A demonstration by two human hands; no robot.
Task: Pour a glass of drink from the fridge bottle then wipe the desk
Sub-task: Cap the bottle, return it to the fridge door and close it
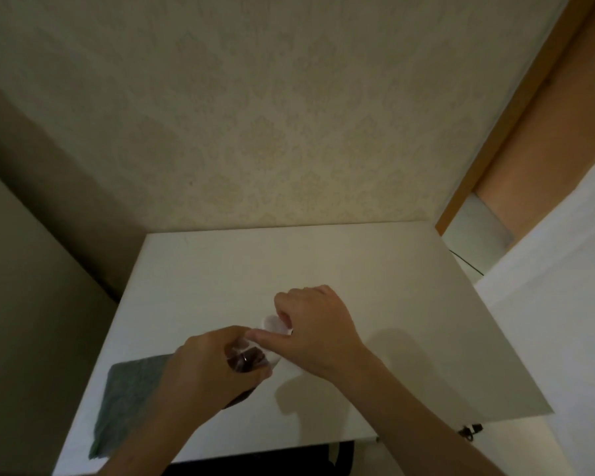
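- Two hands meet over the white desk [375, 276], near the middle of its front edge; only one view shows this, from the head, looking down.
- The left hand [200, 369] is wrapped around a clear bottle [246, 362] with dark drink inside; it grips the body just under the neck, and the bottle looks tipped to the right.
- The right hand [318, 333] is curled around something white [273, 324] at the bottle's mouth; its thumb and fingers pinch it; I cannot tell if it is the cap or a cup.
- A green cloth [128, 403] lies flat at the front left corner of the desk, just beside the left arm; no hand touches it.
- I think the bottle is smooth and maybe wet and cold from the fridge, so it could slip; it looks like thin plastic, so a hard squeeze may push drink out.
- The best place to hold it is round the middle of the body, with the whole hand; the white thing looks light, so fingertips are enough.
- The cloth looks soft and floppy; grab it in a bunch from the top when it is time to wipe.
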